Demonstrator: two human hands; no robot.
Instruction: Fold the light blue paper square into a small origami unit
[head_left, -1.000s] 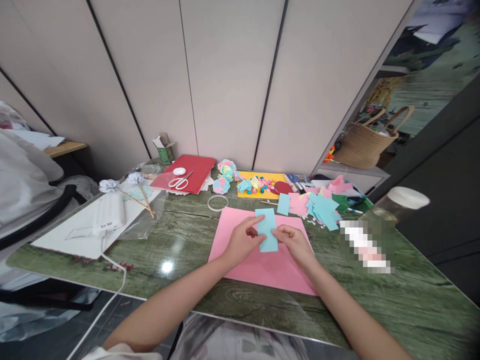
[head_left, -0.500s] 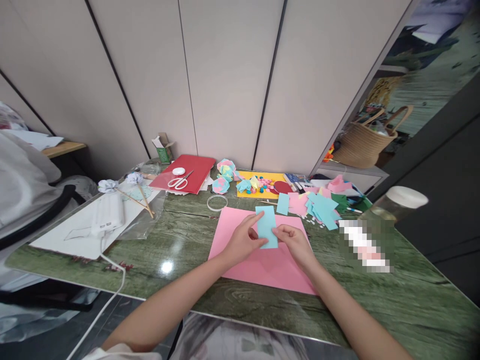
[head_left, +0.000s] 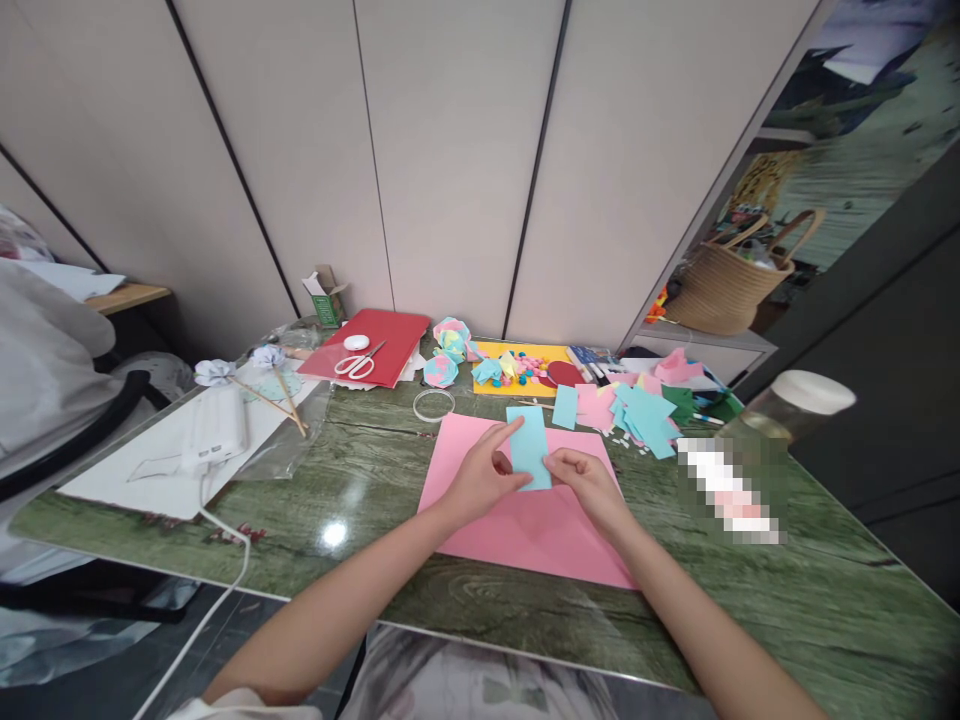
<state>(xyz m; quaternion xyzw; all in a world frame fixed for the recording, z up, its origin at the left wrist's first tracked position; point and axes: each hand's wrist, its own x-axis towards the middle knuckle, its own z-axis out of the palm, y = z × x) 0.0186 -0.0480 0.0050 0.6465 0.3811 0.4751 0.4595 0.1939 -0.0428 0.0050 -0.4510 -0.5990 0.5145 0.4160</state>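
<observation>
A light blue paper rectangle (head_left: 529, 443) stands tilted over a large pink sheet (head_left: 525, 520) on the green table (head_left: 375, 480). My left hand (head_left: 480, 475) holds the blue paper's left edge, its index finger stretched up along it. My right hand (head_left: 589, 480) pinches the lower right edge with curled fingers. Both hands rest above the pink sheet.
Loose blue and pink paper squares (head_left: 634, 412) lie at the right, a yellow sheet (head_left: 517, 368) with small paper pieces behind. A red folder (head_left: 371, 345) with white scissors (head_left: 358, 362) sits at the back left, a tape ring (head_left: 434, 404) nearby, a white-lidded jar (head_left: 787, 410) at right.
The blue paper has shifted slightly up and away from me, and my left index finger has stretched up along its left edge. My right hand keeps its pinch.
</observation>
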